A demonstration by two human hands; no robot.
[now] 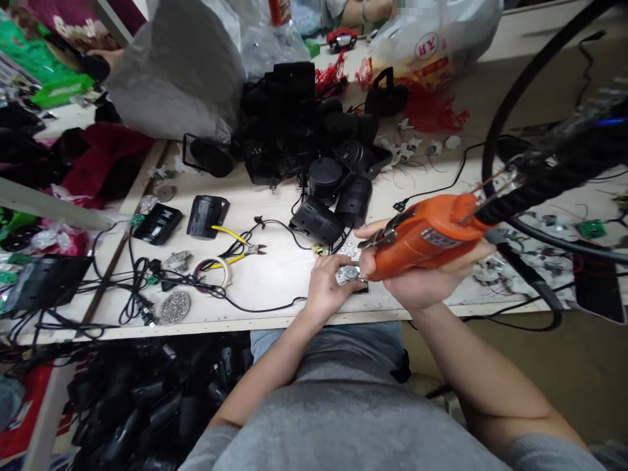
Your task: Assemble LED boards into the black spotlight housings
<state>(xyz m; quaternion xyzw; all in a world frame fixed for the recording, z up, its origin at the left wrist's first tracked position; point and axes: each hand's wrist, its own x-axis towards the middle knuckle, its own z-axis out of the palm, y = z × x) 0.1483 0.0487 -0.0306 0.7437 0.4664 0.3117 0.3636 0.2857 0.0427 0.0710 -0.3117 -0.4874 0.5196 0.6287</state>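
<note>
My right hand [426, 278] is closed around an orange power screwdriver [426, 237], tip pointing left and down. The tip meets a small silver metal part [347, 273] at the bench's front edge. My left hand [328, 286] pinches that part and holds it against the table. A black hose and cable [540, 180] run from the tool's rear up to the right.
A heap of black plastic housings [304, 137] fills the bench's middle back. Yellow-handled pliers [235, 248], a tape roll [212, 269], a round mesh disc [174, 306] and tangled black wires [137, 288] lie left. Plastic bags [432, 46] stand behind. More black parts [147, 405] sit under the bench.
</note>
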